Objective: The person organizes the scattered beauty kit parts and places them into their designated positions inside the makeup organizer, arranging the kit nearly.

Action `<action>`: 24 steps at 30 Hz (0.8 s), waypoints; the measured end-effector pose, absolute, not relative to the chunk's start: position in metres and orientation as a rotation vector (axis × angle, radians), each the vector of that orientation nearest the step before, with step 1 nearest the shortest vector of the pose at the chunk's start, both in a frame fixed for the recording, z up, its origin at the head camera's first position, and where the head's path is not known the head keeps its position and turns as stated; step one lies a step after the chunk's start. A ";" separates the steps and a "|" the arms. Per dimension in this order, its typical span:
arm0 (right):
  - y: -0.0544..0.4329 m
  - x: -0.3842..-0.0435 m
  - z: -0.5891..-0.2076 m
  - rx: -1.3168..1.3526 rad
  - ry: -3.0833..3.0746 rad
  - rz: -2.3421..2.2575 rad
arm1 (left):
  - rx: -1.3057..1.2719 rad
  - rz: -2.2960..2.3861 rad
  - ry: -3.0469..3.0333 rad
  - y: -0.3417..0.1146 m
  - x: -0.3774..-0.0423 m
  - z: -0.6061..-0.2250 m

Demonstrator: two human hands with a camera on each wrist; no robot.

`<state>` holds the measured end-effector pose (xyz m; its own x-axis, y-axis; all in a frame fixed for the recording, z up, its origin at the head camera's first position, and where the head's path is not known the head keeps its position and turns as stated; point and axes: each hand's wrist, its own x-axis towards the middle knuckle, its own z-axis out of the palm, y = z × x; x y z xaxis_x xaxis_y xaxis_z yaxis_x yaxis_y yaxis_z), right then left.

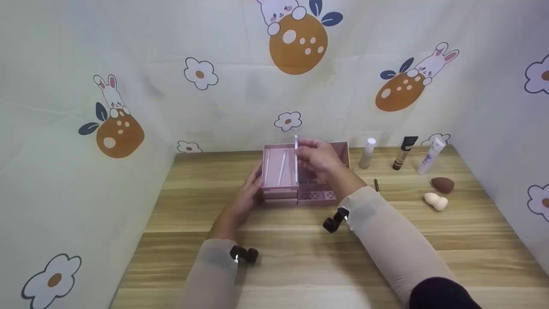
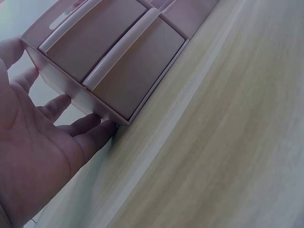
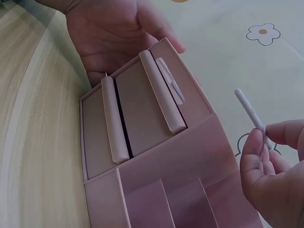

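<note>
A pink cosmetics organizer (image 1: 281, 189) stands on the wooden table, with two small drawers under its left-hand top tray and divided compartments on the right. My left hand (image 1: 246, 195) rests along its left side, with the fingertips (image 2: 107, 128) at the lower edge of that wall. Between thumb and fingers, my right hand (image 3: 280, 175) pinches a slim white pencil-shaped stick (image 3: 249, 110). The head view has this stick upright over the tray's right edge. Two more thin white sticks, one on the left (image 1: 267, 167) and one in the middle (image 1: 282, 167), lie in the tray.
Right of the organizer are a white-capped bottle (image 1: 367, 155), a black-and-brown tube (image 1: 405, 153) and a white tube (image 1: 431, 156). Nearer lie a brown sponge (image 1: 442, 185), a cream sponge (image 1: 436, 201) and a thin dark stick (image 1: 376, 185). Patterned cloth walls (image 1: 240, 107) enclose the table.
</note>
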<state>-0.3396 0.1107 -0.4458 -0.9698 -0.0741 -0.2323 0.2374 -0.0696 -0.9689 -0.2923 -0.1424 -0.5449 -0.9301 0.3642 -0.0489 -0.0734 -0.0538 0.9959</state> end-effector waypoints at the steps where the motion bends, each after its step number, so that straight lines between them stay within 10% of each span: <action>1: 0.109 -0.341 -0.446 0.175 1.987 -2.143 | 0.309 2.062 1.924 -0.143 -0.292 -0.545; 24: 0.085 -0.347 -0.449 0.174 2.071 -2.114 | 0.332 2.074 1.887 -0.142 -0.292 -0.544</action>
<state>-0.3465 0.0846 -0.4492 -0.9774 -0.0448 -0.2064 0.2073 -0.0159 -0.9781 -0.2916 -0.1416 -0.5435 -0.9228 0.3831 -0.0403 -0.0764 -0.0793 0.9939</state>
